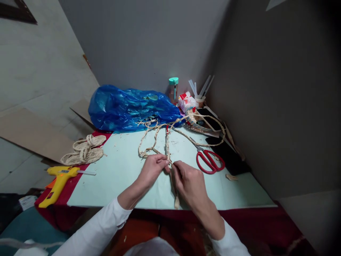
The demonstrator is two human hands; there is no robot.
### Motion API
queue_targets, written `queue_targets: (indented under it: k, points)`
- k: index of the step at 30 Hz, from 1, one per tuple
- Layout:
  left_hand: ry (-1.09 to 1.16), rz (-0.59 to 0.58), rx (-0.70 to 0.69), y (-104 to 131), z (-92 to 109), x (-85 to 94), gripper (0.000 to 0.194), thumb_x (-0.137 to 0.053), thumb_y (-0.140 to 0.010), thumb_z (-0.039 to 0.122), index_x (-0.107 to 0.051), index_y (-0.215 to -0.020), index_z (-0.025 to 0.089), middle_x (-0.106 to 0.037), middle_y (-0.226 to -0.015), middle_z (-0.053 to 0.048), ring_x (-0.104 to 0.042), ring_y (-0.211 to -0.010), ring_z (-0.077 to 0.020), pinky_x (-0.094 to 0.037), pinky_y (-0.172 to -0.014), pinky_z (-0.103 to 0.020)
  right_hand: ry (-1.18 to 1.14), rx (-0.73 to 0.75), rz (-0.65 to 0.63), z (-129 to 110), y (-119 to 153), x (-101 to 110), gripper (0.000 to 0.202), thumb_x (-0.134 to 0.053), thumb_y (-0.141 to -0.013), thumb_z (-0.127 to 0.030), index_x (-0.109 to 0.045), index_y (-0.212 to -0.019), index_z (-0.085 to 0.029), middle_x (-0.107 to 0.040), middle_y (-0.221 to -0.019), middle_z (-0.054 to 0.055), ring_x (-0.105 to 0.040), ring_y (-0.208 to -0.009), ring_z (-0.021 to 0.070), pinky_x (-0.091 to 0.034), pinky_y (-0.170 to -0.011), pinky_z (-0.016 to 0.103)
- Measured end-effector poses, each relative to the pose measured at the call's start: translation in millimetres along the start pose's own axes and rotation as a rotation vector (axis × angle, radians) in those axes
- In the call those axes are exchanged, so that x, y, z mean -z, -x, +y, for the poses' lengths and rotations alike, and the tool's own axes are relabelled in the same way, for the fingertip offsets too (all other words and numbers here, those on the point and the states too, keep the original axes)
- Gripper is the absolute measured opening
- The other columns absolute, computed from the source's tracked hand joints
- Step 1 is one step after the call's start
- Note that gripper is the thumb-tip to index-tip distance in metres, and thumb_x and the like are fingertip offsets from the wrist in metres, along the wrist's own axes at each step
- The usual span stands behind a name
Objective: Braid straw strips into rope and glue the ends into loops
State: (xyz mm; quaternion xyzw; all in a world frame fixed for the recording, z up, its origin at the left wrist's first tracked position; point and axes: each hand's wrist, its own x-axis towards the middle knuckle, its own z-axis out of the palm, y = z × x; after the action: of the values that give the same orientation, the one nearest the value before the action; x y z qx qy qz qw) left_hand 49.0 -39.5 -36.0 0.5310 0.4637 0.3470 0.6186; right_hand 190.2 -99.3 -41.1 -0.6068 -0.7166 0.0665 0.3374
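A braid of pale dried plant fibre runs down the middle of the light green board, with something red at its upper end. My left hand pinches the braid's lower end between thumb and fingers. Right beside it, my right hand is closed on a strand of the same fibre, whose loose tail hangs toward the board's front edge. Longer braided cord lies in loops behind both hands. Scissors with red handles rest just right of my right hand.
At left are a yellow glue gun and a pair of small woven slippers. A blue plastic bag lies at the back. Behind it stand a jar and a cup of glue sticks. A dark flat object lies by the right wall.
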Motion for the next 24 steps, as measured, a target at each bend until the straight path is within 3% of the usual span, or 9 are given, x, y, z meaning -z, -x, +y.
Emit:
queue_targets:
  k: [5,9,14,16,19,21,24]
  points:
    - [0.068,-0.005,0.029,4.8,-0.8,3.7,0.017,-0.062,-0.080,0.027,-0.064,-0.079,0.010,-0.065,-0.068,-0.003,-0.033,-0.040,-0.0022,-0.015,-0.042,-0.021,0.174,0.259,0.185,-18.0,17.9,-16.1,0.026,-0.042,-0.092,-0.007,-0.061,-0.076,-0.015,-0.058,-0.060,0.002,-0.051,-0.052,0.0140,-0.026,-0.054,0.029]
    - [0.163,-0.051,0.039,11.6,1.4,9.7,0.022,-0.062,-0.082,0.027,-0.064,-0.093,0.008,-0.069,-0.080,-0.008,-0.028,-0.041,-0.0001,-0.013,-0.043,-0.021,0.162,0.300,0.125,-24.4,21.0,-12.3,0.029,-0.042,-0.092,-0.008,-0.062,-0.073,-0.017,-0.058,-0.060,0.003,-0.049,-0.056,0.0161,-0.029,-0.057,0.029]
    - [0.300,-0.145,0.019,12.6,1.0,11.7,0.021,-0.065,-0.081,0.024,-0.062,-0.095,0.008,-0.060,-0.071,-0.001,-0.023,-0.043,0.0006,-0.010,-0.044,-0.020,-0.107,0.050,0.120,-18.3,-1.5,8.8,0.021,-0.047,-0.096,-0.024,-0.066,-0.097,-0.015,-0.069,-0.088,0.009,-0.059,-0.083,0.0215,-0.040,-0.077,0.031]
    - [0.303,-0.157,0.004,12.1,0.5,10.4,0.023,-0.065,-0.081,0.026,-0.061,-0.095,0.009,-0.055,-0.067,0.002,-0.022,-0.043,0.0002,-0.010,-0.044,-0.020,-0.228,-0.072,-0.005,-15.3,-14.5,9.7,0.022,-0.045,-0.096,-0.024,-0.063,-0.103,-0.015,-0.069,-0.094,0.010,-0.062,-0.087,0.0211,-0.042,-0.077,0.030]
    - [0.279,-0.121,-0.015,13.2,-0.8,7.9,0.024,-0.066,-0.079,0.026,-0.058,-0.097,0.012,-0.046,-0.064,0.007,-0.023,-0.043,-0.0005,-0.012,-0.044,-0.019,-0.348,-0.187,-0.243,-13.1,-27.7,2.1,0.022,-0.039,-0.098,-0.025,-0.059,-0.106,-0.018,-0.068,-0.082,0.005,-0.062,-0.073,0.0179,-0.041,-0.068,0.026]
    - [0.265,-0.099,-0.026,15.8,-1.8,7.7,0.025,-0.066,-0.078,0.027,-0.055,-0.098,0.015,-0.046,-0.063,0.008,-0.025,-0.043,-0.0013,-0.014,-0.044,-0.018,-0.367,-0.211,-0.279,-12.7,-30.1,-4.5,0.022,-0.037,-0.099,-0.027,-0.058,-0.105,-0.019,-0.065,-0.074,0.002,-0.059,-0.067,0.0167,-0.037,-0.064,0.025]
    - [0.165,-0.071,-0.029,22.0,-0.9,11.4,0.022,-0.062,-0.080,0.030,-0.055,-0.096,0.017,-0.049,-0.061,0.008,-0.028,-0.040,-0.0038,-0.016,-0.042,-0.020,-0.363,-0.208,-0.270,-11.8,-27.6,-11.4,0.025,-0.038,-0.098,-0.028,-0.059,-0.087,-0.019,-0.059,-0.067,0.000,-0.051,-0.062,0.0156,-0.033,-0.062,0.026]
